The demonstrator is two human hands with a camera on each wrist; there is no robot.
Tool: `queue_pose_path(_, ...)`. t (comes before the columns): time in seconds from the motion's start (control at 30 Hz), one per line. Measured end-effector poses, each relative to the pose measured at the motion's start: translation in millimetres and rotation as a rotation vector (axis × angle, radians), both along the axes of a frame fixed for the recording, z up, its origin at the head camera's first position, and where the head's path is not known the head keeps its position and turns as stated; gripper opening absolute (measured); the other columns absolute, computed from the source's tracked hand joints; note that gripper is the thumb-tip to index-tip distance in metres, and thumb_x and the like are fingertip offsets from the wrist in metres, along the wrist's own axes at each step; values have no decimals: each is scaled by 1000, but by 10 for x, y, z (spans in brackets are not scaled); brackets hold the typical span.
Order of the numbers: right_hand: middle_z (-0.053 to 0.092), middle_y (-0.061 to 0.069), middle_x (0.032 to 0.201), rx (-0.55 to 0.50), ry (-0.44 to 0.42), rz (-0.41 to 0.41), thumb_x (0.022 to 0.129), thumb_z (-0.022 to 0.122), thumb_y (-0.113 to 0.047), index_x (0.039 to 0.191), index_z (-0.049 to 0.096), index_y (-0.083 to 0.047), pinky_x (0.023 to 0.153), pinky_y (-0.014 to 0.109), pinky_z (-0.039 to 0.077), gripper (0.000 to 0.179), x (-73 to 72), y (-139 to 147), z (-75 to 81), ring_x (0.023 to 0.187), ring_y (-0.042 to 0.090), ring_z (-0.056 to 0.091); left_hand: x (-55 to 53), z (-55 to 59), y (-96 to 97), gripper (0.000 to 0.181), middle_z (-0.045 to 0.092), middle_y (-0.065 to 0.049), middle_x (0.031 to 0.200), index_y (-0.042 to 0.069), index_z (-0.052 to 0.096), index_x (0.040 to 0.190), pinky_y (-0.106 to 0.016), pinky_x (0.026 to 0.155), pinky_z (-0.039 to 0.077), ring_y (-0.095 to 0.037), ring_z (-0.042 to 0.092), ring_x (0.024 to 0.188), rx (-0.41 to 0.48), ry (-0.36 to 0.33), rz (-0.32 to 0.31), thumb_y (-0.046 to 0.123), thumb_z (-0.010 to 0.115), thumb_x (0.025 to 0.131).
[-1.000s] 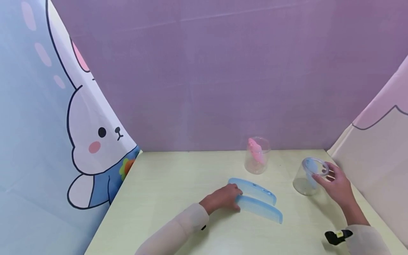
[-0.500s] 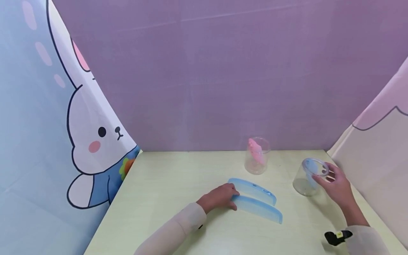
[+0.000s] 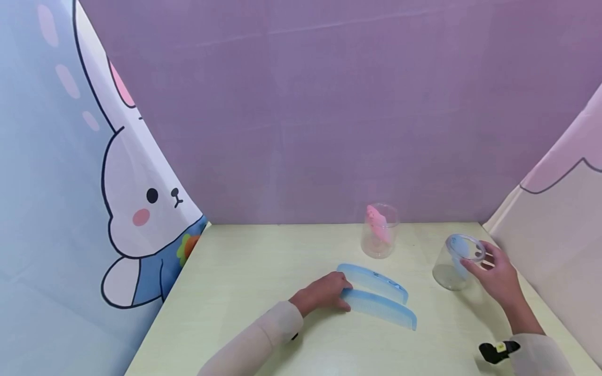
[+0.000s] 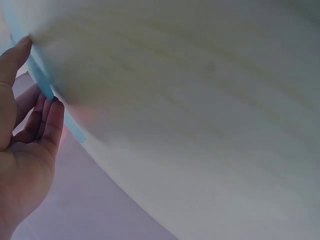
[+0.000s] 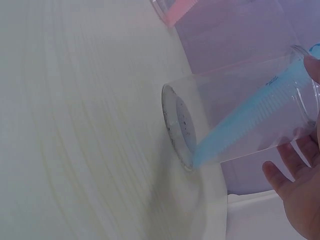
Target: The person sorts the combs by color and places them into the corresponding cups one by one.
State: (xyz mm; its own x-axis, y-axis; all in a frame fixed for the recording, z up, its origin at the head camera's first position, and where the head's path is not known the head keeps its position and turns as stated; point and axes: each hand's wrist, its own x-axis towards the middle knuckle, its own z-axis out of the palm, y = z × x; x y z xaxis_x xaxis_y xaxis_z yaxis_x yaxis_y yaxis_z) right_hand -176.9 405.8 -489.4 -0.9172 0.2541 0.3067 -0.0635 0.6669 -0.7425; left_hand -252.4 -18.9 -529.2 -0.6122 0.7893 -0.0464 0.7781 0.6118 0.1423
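Two light-blue combs lie side by side on the pale table, the far comb a little above the near comb. My left hand holds the near comb's left end between thumb and fingers, covering that end. In the left wrist view, the near comb shows as a blue strip between my thumb and fingertips. My right hand grips the rim of a clear cup. Inside that cup leans another blue comb, seen in the right wrist view. The right hand's fingers lie along the cup's outside.
A second clear cup with a pink comb in it stands near the table's back edge. Purple cloth rises behind the table. Printed cloth with a rabbit hangs at the left, pale cloth at the right.
My left hand has slid slightly left along the near comb, uncovering more of it, and then stayed there. The combs, the cups and my right hand look unmoved.
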Motion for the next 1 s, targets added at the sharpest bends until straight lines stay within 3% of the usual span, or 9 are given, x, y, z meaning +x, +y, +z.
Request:
queue_pose_path(0.2, 46, 30, 138, 1, -4, -5, 95, 72, -30, 150, 36, 7, 73, -1, 37, 76, 17, -18, 14, 95, -24, 32, 18, 2, -6, 51, 69, 4, 120, 17, 70, 128, -18, 100, 48, -8, 59, 109, 25, -1, 0, 43, 80, 85)
queue_pose_path(0.4, 46, 29, 139, 8, -9, -11, 95, 72, -31, 151, 35, 7, 73, -1, 38, 77, 23, -29, 26, 95, -24, 31, 45, 84, -5, 51, 71, 4, 119, 15, 71, 128, -18, 98, 49, -8, 62, 107, 65, -15, -28, 43, 80, 86)
queue_pose_path(0.7, 46, 29, 139, 10, -8, -19, 95, 72, -31, 151, 36, 7, 73, -1, 37, 77, 39, -25, 17, 95, -24, 30, 79, 209, 35, 52, 71, 2, 123, 13, 70, 129, -19, 96, 51, -9, 63, 111, 118, -68, -13, 41, 81, 87)
queue_pose_path(1.0, 46, 29, 140, 14, -4, -13, 95, 72, -31, 151, 36, 6, 74, 0, 38, 76, 28, -11, 19, 96, -24, 31, 19, 396, 56, 50, 72, -1, 114, 11, 70, 126, -18, 85, 51, -8, 62, 96, 187, -32, 50, 43, 78, 88)
